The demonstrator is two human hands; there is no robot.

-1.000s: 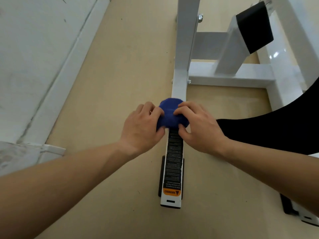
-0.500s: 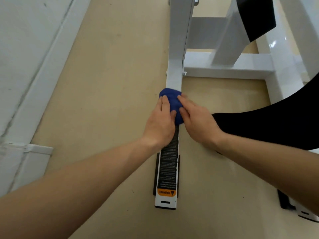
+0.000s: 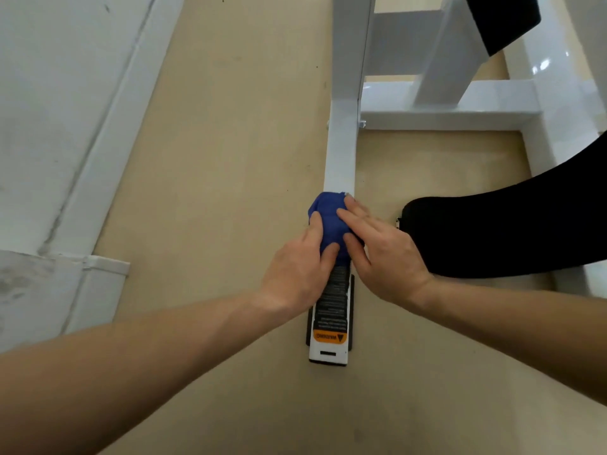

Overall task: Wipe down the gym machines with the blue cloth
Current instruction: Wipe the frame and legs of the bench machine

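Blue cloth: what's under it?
The cloth sits on a white bar, both hands pressing it. A black label emerges beneath; the covered stretch is hidden.

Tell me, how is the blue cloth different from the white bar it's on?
The blue cloth is soft and bunched into a ball; the white bar is hard, straight and long. The cloth is dark blue, the bar shiny white. The cloth is small; the bar runs far past it. Both are under the hands.

Black pad [image 3: 512, 231] cut off by right edge; label text [image 3: 335, 298] unreadable.
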